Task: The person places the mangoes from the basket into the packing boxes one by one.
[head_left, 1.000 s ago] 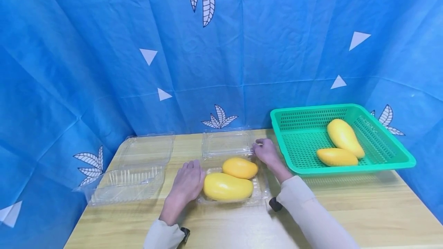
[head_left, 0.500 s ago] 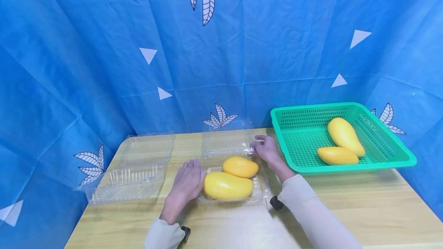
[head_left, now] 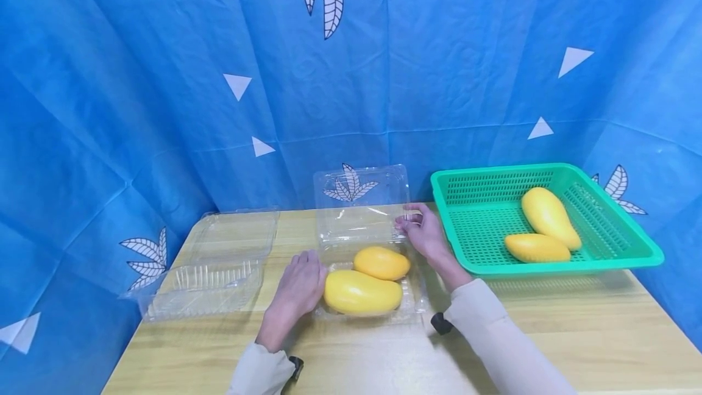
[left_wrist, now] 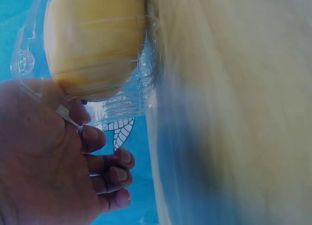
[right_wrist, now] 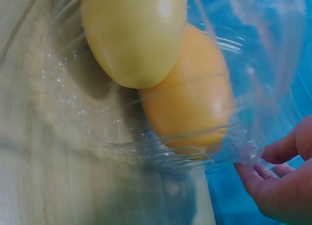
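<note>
Two yellow mangoes, a larger one (head_left: pixel 362 293) in front of a smaller one (head_left: pixel 381 263), lie in a clear plastic container (head_left: pixel 414 297). Its hinged lid (head_left: pixel 362 203) stands raised behind them. The left hand (head_left: pixel 298 285) pinches the container's left rim; in the left wrist view the thumb and index finger of that hand (left_wrist: pixel 53 157) meet at the rim, other fingers curled. The right hand (head_left: pixel 425 233) pinches the lid's right edge, as the right wrist view shows with thumb and fingers of this hand (right_wrist: pixel 282 176) at the plastic.
A green basket (head_left: pixel 471 267) at the right holds two mangoes (head_left: pixel 550 217). Another clear container (head_left: pixel 203 297) stands at the left, its lid (head_left: pixel 236 233) folded back. A blue curtain (head_left: pixel 351 78) hangs behind the wooden table (head_left: pixel 559 346).
The middle container's lid has swung up from lying back on the table to a raised slant, with the right hand at its edge. The left hand has stayed nearly still.
</note>
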Demonstrator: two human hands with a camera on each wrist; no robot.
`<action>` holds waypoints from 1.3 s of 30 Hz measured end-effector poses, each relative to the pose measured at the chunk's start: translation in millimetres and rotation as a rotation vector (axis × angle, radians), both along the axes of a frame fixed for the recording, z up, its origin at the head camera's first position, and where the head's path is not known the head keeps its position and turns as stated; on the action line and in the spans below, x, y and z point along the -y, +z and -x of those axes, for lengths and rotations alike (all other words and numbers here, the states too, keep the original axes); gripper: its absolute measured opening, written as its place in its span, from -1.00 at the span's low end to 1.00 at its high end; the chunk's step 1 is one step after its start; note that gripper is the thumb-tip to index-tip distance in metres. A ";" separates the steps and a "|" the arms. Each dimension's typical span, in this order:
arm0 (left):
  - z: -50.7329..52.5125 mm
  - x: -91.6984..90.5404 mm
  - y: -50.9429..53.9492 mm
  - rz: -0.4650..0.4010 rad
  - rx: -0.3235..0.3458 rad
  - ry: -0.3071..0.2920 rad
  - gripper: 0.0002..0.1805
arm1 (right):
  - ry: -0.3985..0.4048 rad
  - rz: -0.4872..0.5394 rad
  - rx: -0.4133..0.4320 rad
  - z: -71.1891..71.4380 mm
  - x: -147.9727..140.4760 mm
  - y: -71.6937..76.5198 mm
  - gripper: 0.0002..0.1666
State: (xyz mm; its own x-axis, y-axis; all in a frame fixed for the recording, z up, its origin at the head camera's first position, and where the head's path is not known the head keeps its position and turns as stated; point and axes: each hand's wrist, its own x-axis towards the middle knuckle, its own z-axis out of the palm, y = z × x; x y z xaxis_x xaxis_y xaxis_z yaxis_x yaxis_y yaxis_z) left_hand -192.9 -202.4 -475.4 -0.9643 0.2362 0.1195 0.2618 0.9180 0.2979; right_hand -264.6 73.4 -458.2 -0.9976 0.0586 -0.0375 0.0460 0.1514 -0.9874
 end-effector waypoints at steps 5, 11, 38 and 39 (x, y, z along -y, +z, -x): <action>4.7 0.1 -1.2 -0.010 0.003 0.000 -0.79 | 0.018 -0.025 -0.073 -0.1 0.7 3.2 -0.49; 13.5 1.4 -0.8 -0.030 -0.006 0.001 -0.78 | 0.031 -0.055 -0.141 0.2 2.7 7.1 -0.57; 60.8 8.3 -3.5 -0.037 -0.034 -0.026 -0.59 | 0.027 -0.224 -0.283 -8.3 5.0 4.6 -0.49; 63.0 8.6 -3.5 -0.041 -0.030 -0.031 -0.58 | 0.031 -0.230 -0.282 -10.4 5.3 4.3 -0.48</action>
